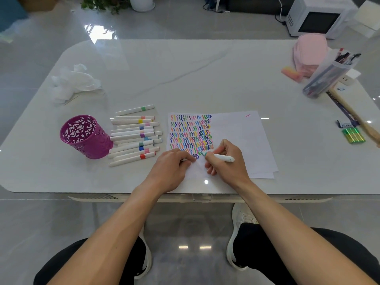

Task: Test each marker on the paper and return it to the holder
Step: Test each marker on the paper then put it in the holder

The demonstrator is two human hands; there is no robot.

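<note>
White paper lies in front of me, its left half filled with rows of coloured squiggles. My right hand grips a white marker with its teal tip on the paper below the last row. My left hand rests on the paper's lower left, fingers curled, pinching something small and white that I cannot make out. Several white markers with coloured bands lie side by side left of the paper. A purple perforated holder stands upright left of them, with no markers showing in it.
Crumpled white tissue lies at the far left. At the right are a pink pouch, a pink eraser, a clear case of pens, a wooden stick and green refills. The table's front edge runs just below my wrists.
</note>
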